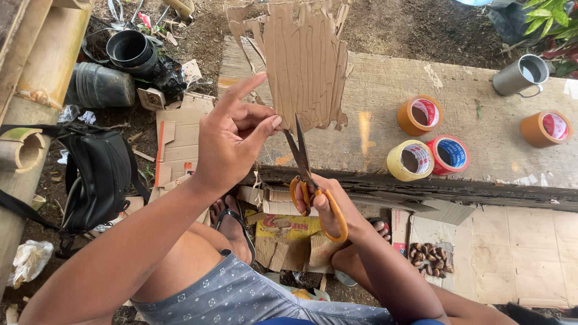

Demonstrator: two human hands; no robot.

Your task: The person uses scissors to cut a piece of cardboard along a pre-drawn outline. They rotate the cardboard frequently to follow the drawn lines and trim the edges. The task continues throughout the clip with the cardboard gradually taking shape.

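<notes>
Two hands work: left hand (232,135) pinches light, floppy cardboard (304,63) (peeled, ragged) beside blades of scissors (310,183) gripped by right hand (328,207).

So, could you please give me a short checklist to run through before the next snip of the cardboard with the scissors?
1. Left hand pinches the cardboard piece at its lower left edge: ok.
2. Right hand has its fingers through the orange handles of the scissors: ok.
3. Blades meet the cardboard's bottom edge: ok.
4. Left thumb clear of the blades: not ok, its tip sits right beside them.
5. Tape rolls on the wooden plank lie well away from the cut: ok.
6. Cut line marked on the cardboard: cannot tell.
</notes>
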